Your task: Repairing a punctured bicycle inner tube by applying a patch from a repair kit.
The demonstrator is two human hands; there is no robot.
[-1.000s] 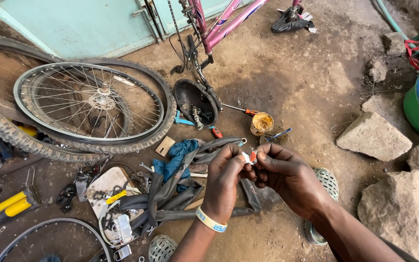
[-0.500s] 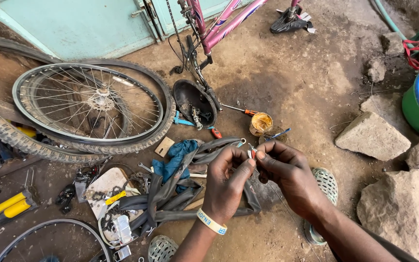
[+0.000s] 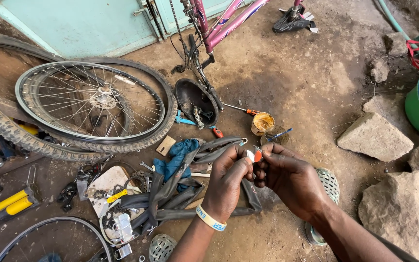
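Both hands meet over the dirt floor [image 3: 292,87]: the left hand [image 3: 229,182] and right hand [image 3: 287,177] have their fingertips pinched together on a small white-and-red patch [image 3: 254,155], which sits between them at the thumbs, though how much each hand grips is hard to tell at this size. Just below and left of the hands lies the black inner tube [image 3: 180,194], its long run stretching leftward toward the wheel [image 3: 90,104], nearer the left hand. Ahead of the hands stand a glue tin [image 3: 262,123] and a screwdriver [image 3: 241,109], with open floor beyond and rocks [image 3: 374,137] to the right.
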